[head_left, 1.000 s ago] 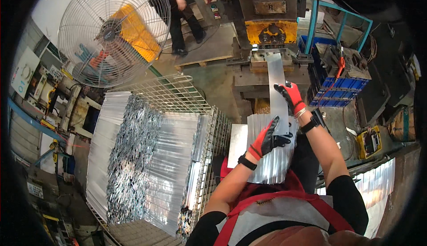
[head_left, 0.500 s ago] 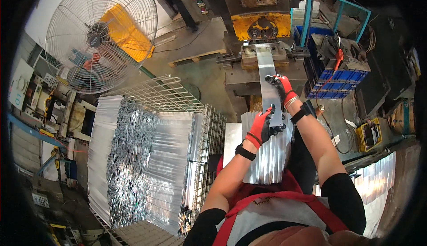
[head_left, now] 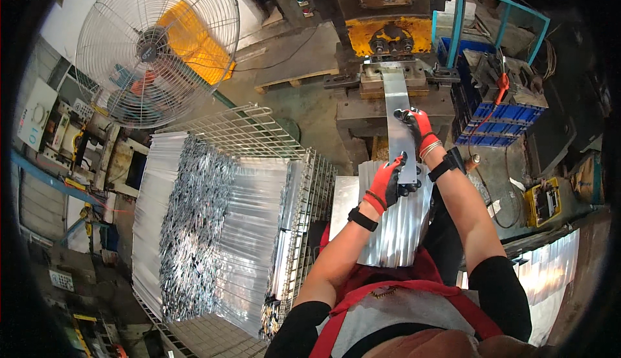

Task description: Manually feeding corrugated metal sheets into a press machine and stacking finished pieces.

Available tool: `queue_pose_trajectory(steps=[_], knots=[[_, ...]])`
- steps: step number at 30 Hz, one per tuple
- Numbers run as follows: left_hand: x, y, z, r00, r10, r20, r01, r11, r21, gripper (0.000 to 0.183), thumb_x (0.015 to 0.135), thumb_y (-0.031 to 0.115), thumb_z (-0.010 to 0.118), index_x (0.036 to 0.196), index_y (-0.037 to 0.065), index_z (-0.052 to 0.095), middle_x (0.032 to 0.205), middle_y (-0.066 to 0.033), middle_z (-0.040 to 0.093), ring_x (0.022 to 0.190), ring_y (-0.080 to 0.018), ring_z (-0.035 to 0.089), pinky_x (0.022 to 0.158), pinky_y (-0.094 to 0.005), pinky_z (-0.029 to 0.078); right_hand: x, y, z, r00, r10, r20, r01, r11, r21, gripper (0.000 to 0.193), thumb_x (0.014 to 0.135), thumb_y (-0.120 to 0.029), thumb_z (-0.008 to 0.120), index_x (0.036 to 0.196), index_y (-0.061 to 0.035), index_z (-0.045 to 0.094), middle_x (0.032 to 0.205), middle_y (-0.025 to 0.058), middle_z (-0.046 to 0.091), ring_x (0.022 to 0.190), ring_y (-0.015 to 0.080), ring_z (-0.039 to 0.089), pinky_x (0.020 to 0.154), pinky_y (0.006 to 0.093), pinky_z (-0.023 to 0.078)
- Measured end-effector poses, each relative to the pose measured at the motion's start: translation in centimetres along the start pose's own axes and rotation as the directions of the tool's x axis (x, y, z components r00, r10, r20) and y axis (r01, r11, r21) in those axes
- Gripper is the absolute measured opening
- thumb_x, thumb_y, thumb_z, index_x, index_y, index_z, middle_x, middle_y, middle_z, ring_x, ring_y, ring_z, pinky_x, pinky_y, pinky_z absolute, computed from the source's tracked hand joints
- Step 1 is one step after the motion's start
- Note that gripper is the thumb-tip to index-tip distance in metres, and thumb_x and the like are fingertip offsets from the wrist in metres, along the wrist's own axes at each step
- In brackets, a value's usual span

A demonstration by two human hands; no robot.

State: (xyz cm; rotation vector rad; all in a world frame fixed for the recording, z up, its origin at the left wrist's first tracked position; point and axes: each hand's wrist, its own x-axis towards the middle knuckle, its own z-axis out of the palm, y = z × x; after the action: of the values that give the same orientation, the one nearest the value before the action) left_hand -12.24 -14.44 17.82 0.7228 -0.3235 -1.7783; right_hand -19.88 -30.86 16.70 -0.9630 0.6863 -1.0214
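A long flat metal strip (head_left: 398,93) reaches from my hands to the die block (head_left: 381,81) of a press, its far end resting in the die. My left hand (head_left: 388,186), in a red and black glove, is closed around the strip's near end, thumb on top and fingers underneath. Farther along, my right hand (head_left: 417,126), gloved the same way, pinches the strip's right edge. Below them a stack of similar shiny metal strips (head_left: 394,238) lies in front of my lap. The fingers beneath the strip are partly hidden.
The press's yellow ram (head_left: 391,36) hangs above the die. A wire cage (head_left: 317,186) full of stacked metal strips (head_left: 249,222) stands at left, with a big fan (head_left: 155,44) behind it. Blue crates (head_left: 495,122) and a yellow bin (head_left: 543,201) are at right.
The whole view has shifted slightly, moving the scene right in the picture. Both hands keep their grip on the strip, whose far end is still at the die.
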Motion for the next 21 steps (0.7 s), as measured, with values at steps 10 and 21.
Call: queue_pose_trajectory(steps=[10,21], knots=[[0.2,-0.3,-0.1,0.998,0.009,-0.056,-0.009,1.0,-0.002,0.024,0.087,0.031,0.044,0.096,0.009,0.05,0.084,-0.0164,0.06,0.059,-0.0267,0.061,0.041,-0.0287,0.049,-0.2,-0.3,0.2,0.998,0.036,-0.044,-0.037,0.999,-0.008,0.008,0.071,-0.013,0.063,0.071,-0.0051,0.064,0.068,-0.0022,0.058,0.063,0.0084,0.052,0.06,0.0238,0.041],[-0.3,0.3,0.6,0.998,-0.012,-0.064,0.013,1.0,0.011,0.031,0.087,0.033,0.044,0.098,0.005,0.05,0.081,-0.0144,0.061,0.058,-0.0252,0.062,0.039,-0.0264,0.047,-0.1,-0.1,0.2,0.999,-0.03,0.012,0.03,0.997,-0.074,0.01,0.074,-0.011,0.061,0.077,-0.0025,0.065,0.073,-0.0005,0.06,0.066,0.009,0.055,0.063,0.0236,0.043]])
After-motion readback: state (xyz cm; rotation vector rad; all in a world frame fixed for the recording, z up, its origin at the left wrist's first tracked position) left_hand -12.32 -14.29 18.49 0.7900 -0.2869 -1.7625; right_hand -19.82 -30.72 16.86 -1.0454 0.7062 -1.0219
